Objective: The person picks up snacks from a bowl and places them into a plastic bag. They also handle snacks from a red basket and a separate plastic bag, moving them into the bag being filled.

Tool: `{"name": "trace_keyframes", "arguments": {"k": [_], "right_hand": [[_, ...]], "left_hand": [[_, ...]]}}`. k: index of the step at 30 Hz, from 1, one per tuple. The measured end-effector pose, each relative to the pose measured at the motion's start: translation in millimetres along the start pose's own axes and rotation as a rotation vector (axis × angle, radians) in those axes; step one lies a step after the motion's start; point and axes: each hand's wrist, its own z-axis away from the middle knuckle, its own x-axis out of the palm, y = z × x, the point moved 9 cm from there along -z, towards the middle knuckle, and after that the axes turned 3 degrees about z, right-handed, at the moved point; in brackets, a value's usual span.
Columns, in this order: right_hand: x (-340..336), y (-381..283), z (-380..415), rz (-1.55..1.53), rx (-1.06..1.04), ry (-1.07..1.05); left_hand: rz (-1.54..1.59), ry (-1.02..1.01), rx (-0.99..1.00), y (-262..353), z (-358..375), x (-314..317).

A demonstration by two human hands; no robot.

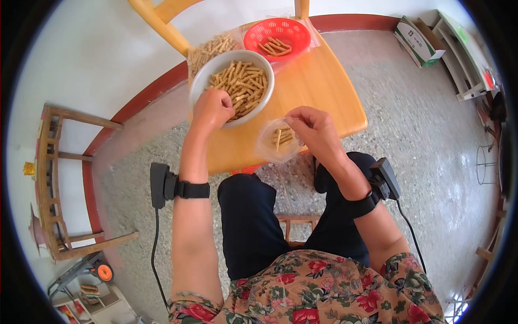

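My left hand [214,109] reaches over the near left rim of a pale grey bowl [271,89]. Its fingers are curled down among the short golden-brown snack sticks [244,81] that fill the bowl; what they pinch is hidden beneath them. Between thumb and fingers, my right hand [314,128] grips the edge of a small transparent plastic bag [268,148]. Several of the same sticks [281,138] lie inside that bag, which is held at the near edge of the wooden chair seat [315,89].
Behind the bowl, a red perforated basket [250,40] holds several sticks. A large plastic bag of paler sticks [213,49] lies at the seat's back left. A wooden frame [51,178] stands on the left, and a cardboard box [413,40] sits on the floor at far right.
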Motion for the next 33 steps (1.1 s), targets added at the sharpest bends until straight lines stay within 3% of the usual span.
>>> {"name": "trace_keyframes", "arguments": {"k": [4,6,12,25,28,30,33], "right_hand": [[2,4,-1,-0.027,0.029,-0.011],[4,7,-1,-0.019,0.052,-0.021],[6,2,-1,0.013,0.016,0.001],[8,5,-2,-0.001,-0.006,0.018],[6,4,-2,0.009,0.001,0.018],[5,0,-3,0.046,-0.037,0.029],[5,1,-5,0.028,-0.053,0.041]], "left_hand": [[0.273,0.004,0.008,-4,15,-13],[0.764,-0.106,0.034,8,26,-9],[1.104,-0.126,0.189,44,54,-11],[1.375,-0.173,0.303,76,77,-1],[1.353,-0.111,0.254,76,78,0],[1.182,-0.076,0.165,72,80,2],[1.014,-0.089,0.207,76,89,5]]}}
